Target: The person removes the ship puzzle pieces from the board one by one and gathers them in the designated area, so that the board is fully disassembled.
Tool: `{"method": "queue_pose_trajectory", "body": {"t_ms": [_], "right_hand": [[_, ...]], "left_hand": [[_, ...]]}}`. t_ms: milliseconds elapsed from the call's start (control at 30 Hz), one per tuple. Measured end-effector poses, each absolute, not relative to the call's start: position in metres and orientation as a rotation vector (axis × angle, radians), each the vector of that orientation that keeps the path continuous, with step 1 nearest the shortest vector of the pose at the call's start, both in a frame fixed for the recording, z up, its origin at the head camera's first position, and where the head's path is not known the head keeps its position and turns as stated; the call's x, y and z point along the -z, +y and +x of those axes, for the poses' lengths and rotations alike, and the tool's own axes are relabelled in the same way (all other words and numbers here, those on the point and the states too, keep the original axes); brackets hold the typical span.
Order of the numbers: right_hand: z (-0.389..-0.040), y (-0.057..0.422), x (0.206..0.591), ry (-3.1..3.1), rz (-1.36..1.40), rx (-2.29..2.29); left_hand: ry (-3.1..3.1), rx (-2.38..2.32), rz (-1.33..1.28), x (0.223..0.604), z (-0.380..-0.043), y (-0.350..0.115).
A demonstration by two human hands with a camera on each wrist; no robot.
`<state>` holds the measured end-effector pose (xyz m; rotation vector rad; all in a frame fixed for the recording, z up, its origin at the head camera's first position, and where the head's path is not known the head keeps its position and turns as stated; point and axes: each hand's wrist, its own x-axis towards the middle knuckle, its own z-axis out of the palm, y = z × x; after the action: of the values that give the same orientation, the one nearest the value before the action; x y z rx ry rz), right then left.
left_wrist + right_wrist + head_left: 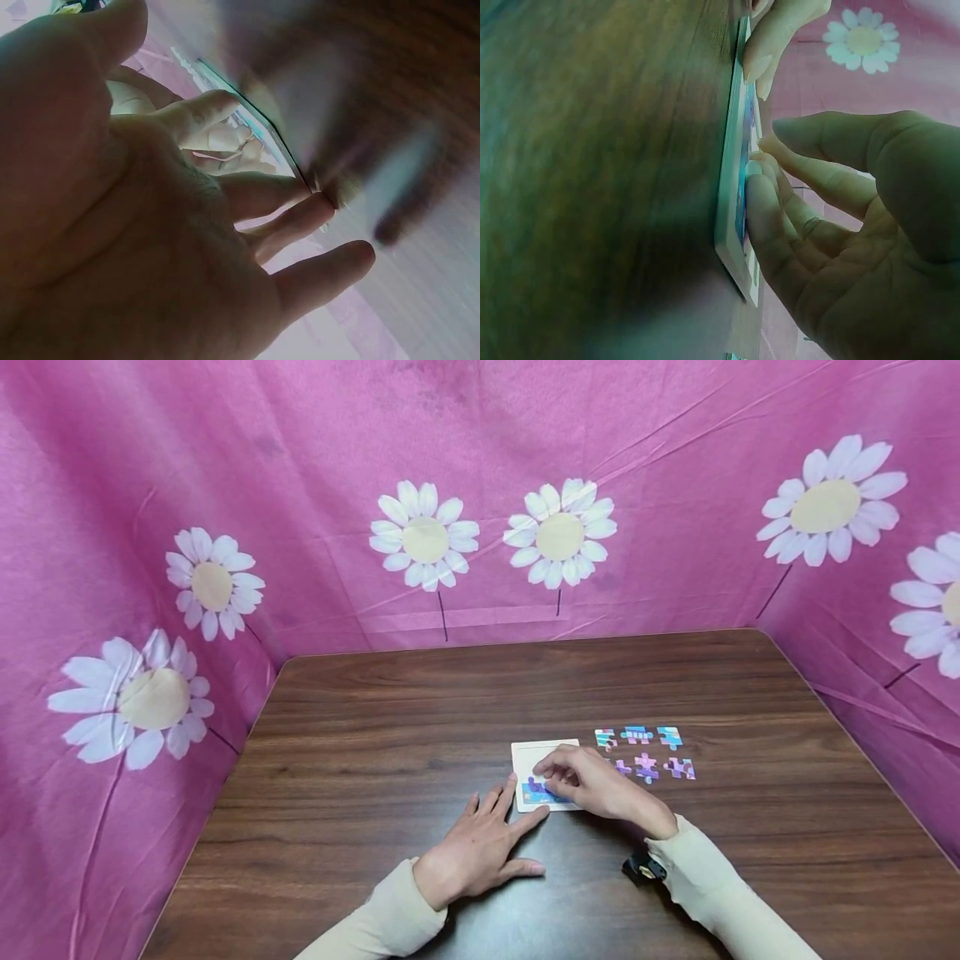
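A small square puzzle board (546, 746) with a pale rim lies on the table; blue and purple jigsaw pieces (534, 792) fill its lower part. My left hand (480, 847) lies spread at the board's left and near edges, two fingertips right at the rim. Over the board is my right hand (600, 781), its bent fingertips (756, 180) down on the puzzle surface. In the right wrist view its thumb stands apart from those fingers, with no piece visible between them. The right hand covers the board's lower right part in the head view.
Several loose jigsaw pieces lie in two rows right of the board, among them a pink and purple one (646, 767) and a blue one (670, 737). The brown wooden table (360, 735) meets a pink cloth (480, 435) with white flowers behind and at both sides.
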<state>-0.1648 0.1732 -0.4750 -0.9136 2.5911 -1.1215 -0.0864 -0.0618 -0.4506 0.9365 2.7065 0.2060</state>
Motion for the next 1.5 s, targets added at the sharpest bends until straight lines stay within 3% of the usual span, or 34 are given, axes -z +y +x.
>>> {"method": "queue_pose_trajectory", "body": {"t_ms": [233, 1500], "right_hand": [[-0.163, 0.172, 0.475, 2.631, -0.99, 1.061], [-0.156, 0.161, 0.476, 2.741, -0.864, 0.95]], "left_hand": [[2.714, -0.201, 0.951, 0.45, -0.087, -0.062], [2.681, -0.173, 0.922, 0.452, -0.087, -0.062]]}}
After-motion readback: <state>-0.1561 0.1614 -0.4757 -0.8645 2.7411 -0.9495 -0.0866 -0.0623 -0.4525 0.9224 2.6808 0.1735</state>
